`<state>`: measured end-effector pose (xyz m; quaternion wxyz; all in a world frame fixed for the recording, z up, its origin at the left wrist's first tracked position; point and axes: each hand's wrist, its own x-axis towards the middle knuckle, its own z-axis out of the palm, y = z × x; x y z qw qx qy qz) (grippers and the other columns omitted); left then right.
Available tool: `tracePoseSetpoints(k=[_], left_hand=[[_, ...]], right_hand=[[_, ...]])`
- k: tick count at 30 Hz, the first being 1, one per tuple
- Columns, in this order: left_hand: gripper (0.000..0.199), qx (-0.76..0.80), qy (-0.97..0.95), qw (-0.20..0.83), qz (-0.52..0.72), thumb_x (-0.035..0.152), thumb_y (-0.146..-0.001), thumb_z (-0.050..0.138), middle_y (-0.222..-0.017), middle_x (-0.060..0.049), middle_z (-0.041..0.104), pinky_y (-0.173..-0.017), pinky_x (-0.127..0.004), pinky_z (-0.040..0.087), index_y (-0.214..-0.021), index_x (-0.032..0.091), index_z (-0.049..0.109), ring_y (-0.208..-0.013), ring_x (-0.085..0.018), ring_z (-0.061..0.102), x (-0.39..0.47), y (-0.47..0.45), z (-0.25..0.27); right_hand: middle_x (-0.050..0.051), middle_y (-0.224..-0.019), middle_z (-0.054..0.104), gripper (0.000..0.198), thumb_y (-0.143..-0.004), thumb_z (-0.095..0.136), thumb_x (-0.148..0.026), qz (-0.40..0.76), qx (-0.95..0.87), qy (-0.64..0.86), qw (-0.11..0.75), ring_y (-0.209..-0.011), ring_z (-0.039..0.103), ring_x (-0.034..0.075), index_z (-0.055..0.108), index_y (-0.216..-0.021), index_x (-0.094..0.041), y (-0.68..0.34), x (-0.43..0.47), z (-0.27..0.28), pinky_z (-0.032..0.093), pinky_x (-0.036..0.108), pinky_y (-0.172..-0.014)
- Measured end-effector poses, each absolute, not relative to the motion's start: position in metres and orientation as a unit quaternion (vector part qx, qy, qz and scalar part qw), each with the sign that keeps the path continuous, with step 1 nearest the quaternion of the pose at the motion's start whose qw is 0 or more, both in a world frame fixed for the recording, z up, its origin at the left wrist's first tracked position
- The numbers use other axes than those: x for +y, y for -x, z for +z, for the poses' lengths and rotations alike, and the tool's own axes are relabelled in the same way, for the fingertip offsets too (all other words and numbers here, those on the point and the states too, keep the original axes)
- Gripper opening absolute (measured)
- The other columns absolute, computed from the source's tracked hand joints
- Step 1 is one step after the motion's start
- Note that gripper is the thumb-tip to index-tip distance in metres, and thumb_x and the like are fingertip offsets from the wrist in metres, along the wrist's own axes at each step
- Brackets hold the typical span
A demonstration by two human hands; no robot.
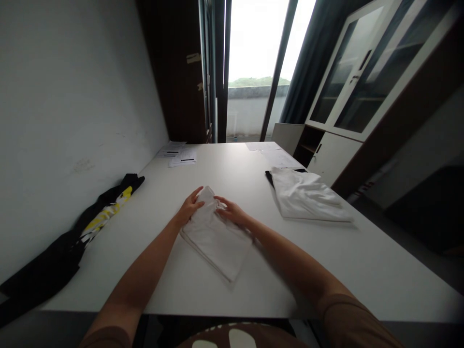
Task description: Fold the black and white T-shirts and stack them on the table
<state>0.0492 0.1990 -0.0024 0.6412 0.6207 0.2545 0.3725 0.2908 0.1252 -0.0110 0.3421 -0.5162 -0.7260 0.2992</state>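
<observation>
A white garment, folded into a flat packet, lies at an angle on the white table in front of me. Its far end narrows to a small tip between my hands. My left hand grips the far left edge, with the thumb on top of the cloth and the fingers along the side. On the opposite edge, my right hand holds a bunched bit of the fabric near the tip. The undersides of both hands are hidden, and the exact kind of garment cannot be made out.
White folded clothes lie on the table's right side, with something black under them. Along the left wall stretches a black garment with a yellow and white print. Paper sheets rest at the far left, more papers at the far right.
</observation>
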Motion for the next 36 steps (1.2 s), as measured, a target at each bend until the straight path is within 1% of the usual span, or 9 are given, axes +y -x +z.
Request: tracePoseSetpoints(k=[3,6,10,13,16,20,24,30,36], left_hand=[[0.102,0.231,-0.609,0.661,0.371,0.043,-0.080,0.082,-0.133,-0.013,0.067,-0.087,-0.036,0.059,-0.163,0.025,0.025,-0.103,-0.026,0.072,0.193,-0.052,0.005],[0.102,0.223,-0.614,0.661,0.370,0.045,-0.079,0.083,-0.136,-0.014,0.066,-0.088,-0.037,0.059,-0.163,0.026,0.027,-0.106,-0.028,0.071,0.187,-0.056,0.008],[0.100,0.213,-0.625,0.660,0.359,0.046,-0.080,0.082,-0.140,-0.014,0.062,-0.088,-0.036,0.059,-0.163,0.028,0.028,-0.109,-0.028,0.070,0.185,-0.059,0.009],[0.094,0.214,-0.630,0.657,0.354,0.044,-0.079,0.082,-0.132,-0.012,0.065,-0.086,-0.033,0.058,-0.160,0.027,0.036,-0.104,-0.025,0.070,0.188,-0.054,0.010],[0.090,0.221,-0.645,0.653,0.330,0.042,-0.077,0.083,-0.125,-0.012,0.068,-0.086,-0.031,0.056,-0.156,0.024,0.043,-0.102,-0.023,0.069,0.194,-0.048,0.011],[0.077,0.251,-0.693,0.611,0.288,0.046,-0.076,0.083,-0.124,-0.012,0.070,-0.090,-0.033,0.054,-0.143,0.019,0.059,-0.108,-0.026,0.066,0.198,-0.042,0.009],[0.061,0.307,-0.724,0.574,0.227,0.053,-0.076,0.081,-0.108,-0.010,0.076,-0.086,-0.035,0.055,-0.121,0.013,0.073,-0.103,-0.030,0.067,0.202,-0.041,0.002],[0.062,0.292,-0.700,0.597,0.261,0.047,-0.075,0.082,-0.109,-0.009,0.075,-0.085,-0.034,0.054,-0.126,0.014,0.068,-0.100,-0.028,0.068,0.205,-0.043,-0.009],[0.054,0.326,-0.742,0.521,0.268,0.048,-0.075,0.081,-0.106,-0.009,0.074,-0.084,-0.032,0.053,-0.115,0.013,0.070,-0.095,-0.024,0.067,0.208,-0.043,-0.011]], right_hand=[[0.006,-0.129,0.068,0.069,-0.093,0.063,-0.045,0.307,-0.706,0.521,0.369,-0.088,0.064,0.016,0.040,-0.156,-0.027,-0.293,0.130,-0.017,0.050,0.030,-0.085],[0.006,-0.121,0.070,0.063,-0.093,0.061,-0.049,0.311,-0.699,0.523,0.377,-0.087,0.063,0.017,0.048,-0.149,-0.025,-0.290,0.134,-0.019,0.049,0.029,-0.082],[0.001,-0.097,0.069,0.045,-0.090,0.061,-0.053,0.323,-0.689,0.523,0.383,-0.083,0.058,0.016,0.060,-0.122,-0.022,-0.285,0.136,-0.018,0.046,0.025,-0.074],[-0.004,-0.081,0.058,0.035,-0.086,0.063,-0.052,0.325,-0.680,0.530,0.390,-0.075,0.051,0.014,0.057,-0.100,-0.021,-0.283,0.137,-0.019,0.041,0.022,-0.066],[-0.006,-0.074,0.048,0.030,-0.082,0.062,-0.048,0.340,-0.687,0.501,0.402,-0.071,0.044,0.013,0.050,-0.089,-0.022,-0.282,0.136,-0.020,0.037,0.022,-0.063],[-0.006,-0.074,0.045,0.023,-0.079,0.060,-0.039,0.330,-0.699,0.490,0.402,-0.071,0.041,0.013,0.045,-0.085,-0.022,-0.280,0.135,-0.018,0.035,0.022,-0.063],[-0.005,-0.075,0.049,0.019,-0.080,0.057,-0.035,0.321,-0.703,0.509,0.380,-0.070,0.044,0.013,0.051,-0.092,-0.022,-0.279,0.134,-0.015,0.035,0.022,-0.061],[-0.003,-0.077,0.056,0.025,-0.087,0.054,-0.044,0.327,-0.704,0.507,0.374,-0.071,0.048,0.014,0.059,-0.091,-0.020,-0.279,0.134,-0.013,0.037,0.023,-0.062],[-0.004,-0.072,0.055,0.028,-0.089,0.055,-0.049,0.279,-0.708,0.526,0.379,-0.067,0.044,0.013,0.058,-0.085,-0.022,-0.275,0.128,-0.009,0.035,0.023,-0.062]])
